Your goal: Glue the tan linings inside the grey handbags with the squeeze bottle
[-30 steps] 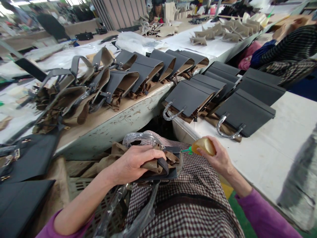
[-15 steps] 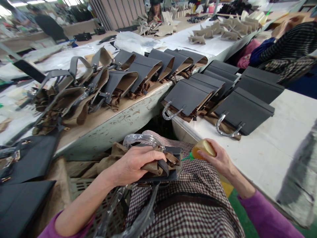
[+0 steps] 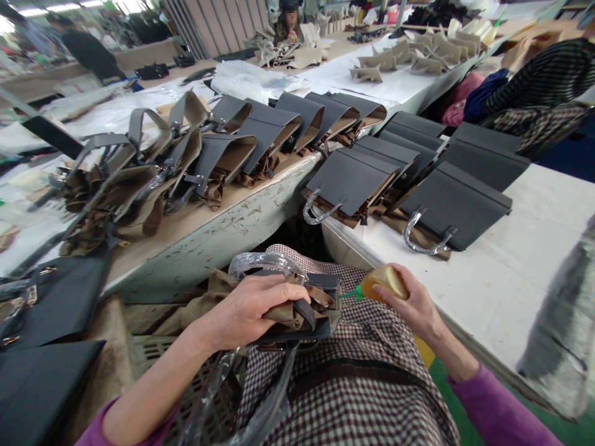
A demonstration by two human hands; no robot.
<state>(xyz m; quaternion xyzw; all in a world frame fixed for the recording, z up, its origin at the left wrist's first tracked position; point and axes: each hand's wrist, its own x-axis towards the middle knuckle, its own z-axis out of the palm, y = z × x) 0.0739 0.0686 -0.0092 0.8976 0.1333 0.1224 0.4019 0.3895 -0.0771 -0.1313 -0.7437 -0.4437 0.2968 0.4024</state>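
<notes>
Across my lap lies a dark grey handbag (image 3: 331, 284) with its brown lining (image 3: 283, 316) bunched out. My left hand (image 3: 251, 306) is closed over the lining and the bag's upper edge, pressing them together. A plastic-wrapped handle (image 3: 267, 263) arches behind that hand, and another wrapped strap hangs below the bag. In my right hand (image 3: 416, 303) I grip a squeeze bottle (image 3: 385, 283) of amber liquid, tilted on its side. Its thin green nozzle (image 3: 351, 294) points left, its tip at the bag's right end; whether it touches I cannot tell.
Several dark grey bags (image 3: 353, 179) lie on the white table (image 3: 548, 248) at the right. More part-made bags (image 3: 223, 155) stand along the left bench (image 3: 223, 229). A plastic crate (image 3: 153, 353) is beside my lap. A person in a striped sleeve (image 3: 543, 77) sits at the far right.
The bottle in my right hand has dipped slightly and shifted a little right, its nozzle staying near the bag's end. My left hand keeps its hold on the bag.
</notes>
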